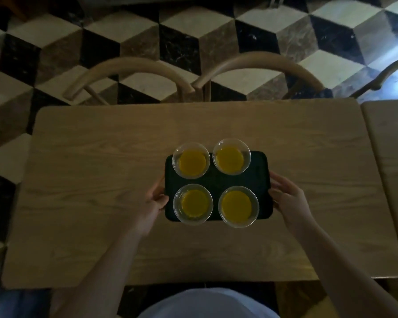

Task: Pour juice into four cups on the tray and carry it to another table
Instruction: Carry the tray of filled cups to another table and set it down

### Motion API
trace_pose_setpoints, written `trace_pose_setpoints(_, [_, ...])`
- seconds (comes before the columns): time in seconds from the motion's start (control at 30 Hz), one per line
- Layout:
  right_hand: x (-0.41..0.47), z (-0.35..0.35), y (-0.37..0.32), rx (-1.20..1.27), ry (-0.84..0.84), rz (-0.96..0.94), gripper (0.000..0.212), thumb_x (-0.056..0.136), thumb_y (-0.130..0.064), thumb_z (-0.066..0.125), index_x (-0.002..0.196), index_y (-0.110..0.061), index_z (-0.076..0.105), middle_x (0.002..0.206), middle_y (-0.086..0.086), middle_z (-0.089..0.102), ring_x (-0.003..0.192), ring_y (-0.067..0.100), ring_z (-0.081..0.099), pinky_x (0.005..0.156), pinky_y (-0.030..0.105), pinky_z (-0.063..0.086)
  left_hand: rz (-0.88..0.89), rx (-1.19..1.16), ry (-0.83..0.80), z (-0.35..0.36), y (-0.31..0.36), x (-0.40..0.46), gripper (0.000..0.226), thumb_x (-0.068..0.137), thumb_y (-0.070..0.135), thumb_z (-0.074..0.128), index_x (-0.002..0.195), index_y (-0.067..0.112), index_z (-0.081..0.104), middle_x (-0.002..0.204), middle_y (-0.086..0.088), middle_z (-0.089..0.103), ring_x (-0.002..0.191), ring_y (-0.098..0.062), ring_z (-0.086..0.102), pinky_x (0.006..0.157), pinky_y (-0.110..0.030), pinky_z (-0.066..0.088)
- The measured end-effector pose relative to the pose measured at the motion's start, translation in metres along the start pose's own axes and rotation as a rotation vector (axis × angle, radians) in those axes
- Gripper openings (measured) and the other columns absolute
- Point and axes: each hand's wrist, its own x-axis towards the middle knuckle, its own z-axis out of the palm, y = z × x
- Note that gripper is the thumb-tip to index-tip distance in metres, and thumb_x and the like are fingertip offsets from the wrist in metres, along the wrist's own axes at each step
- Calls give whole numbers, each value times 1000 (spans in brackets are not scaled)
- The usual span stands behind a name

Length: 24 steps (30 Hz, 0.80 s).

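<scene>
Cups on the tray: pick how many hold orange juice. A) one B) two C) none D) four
D: all four clear cups, such as the near-right one, show orange juice, standing two by two on the dark tray held by the left hand and right hand.

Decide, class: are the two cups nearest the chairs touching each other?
Apart. The head view shows a dark strip of tray between the far-left cup and far-right cup.

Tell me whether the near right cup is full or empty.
Partly full. The near right cup holds orange juice; a clear band of wall shows around the juice, below its rim. It stands upright on the tray.
</scene>
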Motion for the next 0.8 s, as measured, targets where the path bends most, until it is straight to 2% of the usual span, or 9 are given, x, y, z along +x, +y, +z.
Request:
trace_pose_setpoints(0.07, [-3,-1,13,-5,2,37,55,88,11,45,129,-21,64,110,7,74,101,28,71,80,42,58,-22,9,14,2,-14,-4,66,98,-12,46,149,30,42,116,-10,68,110,-28,62,96,-46,48])
trace_pose_setpoints(0.17, [-8,1,30,-2,-12,83,57,88,13,43,119,-28,68,107,4,76,96,22,73,72,33,59,-55,34,41,2,-31,-10,63,97,-9,50,121,49,56,117,2,68,112,-20,64,88,-37,52])
trace_pose_setpoints(0.27, [-10,3,46,6,-15,127,55,90,13,43,124,-23,66,109,5,75,96,22,73,74,35,59,-63,65,59,1,-47,-12,58,97,-8,52,109,49,60,113,13,68,114,-17,63,85,-33,51])
trace_pose_setpoints(0.4, [-7,6,62,13,-12,172,57,89,13,43,126,-24,64,107,2,76,95,20,73,73,34,59,-47,101,68,1,-62,-10,64,96,-10,53,140,37,54,125,20,63,120,-10,59,84,-23,52])
trace_pose_setpoints(0.5, [-1,9,65,18,-6,183,59,86,14,45,120,-29,67,104,0,77,93,18,73,69,31,59,-66,83,48,1,-66,-4,73,96,-11,51,144,44,48,133,14,61,122,-10,57,78,-15,56])
trace_pose_setpoints(0.57, [5,9,66,18,6,186,57,86,12,47,119,-30,67,105,-1,76,94,19,73,70,31,59,-81,66,33,0,-66,3,78,96,-12,50,138,53,49,129,16,62,120,-8,58,76,-15,57])
trace_pose_setpoints(0.63, [14,10,65,18,19,186,57,86,11,47,122,-28,67,109,2,75,98,22,72,77,37,59,-95,57,38,0,-63,10,80,96,-11,52,134,58,49,128,13,62,119,-11,59,81,-23,58])
trace_pose_setpoints(0.7, [23,13,63,17,14,182,57,86,12,47,124,-26,66,112,4,74,101,24,71,84,42,58,-110,61,54,-1,-60,17,84,95,-10,54,121,70,52,128,12,62,117,-12,60,83,-29,57])
trace_pose_setpoints(0.8, [34,16,57,11,11,173,57,86,12,48,128,-23,64,112,3,74,101,24,71,85,44,59,-100,79,70,-4,-55,30,87,94,-9,54,108,77,55,117,22,67,115,-8,62,81,-26,58])
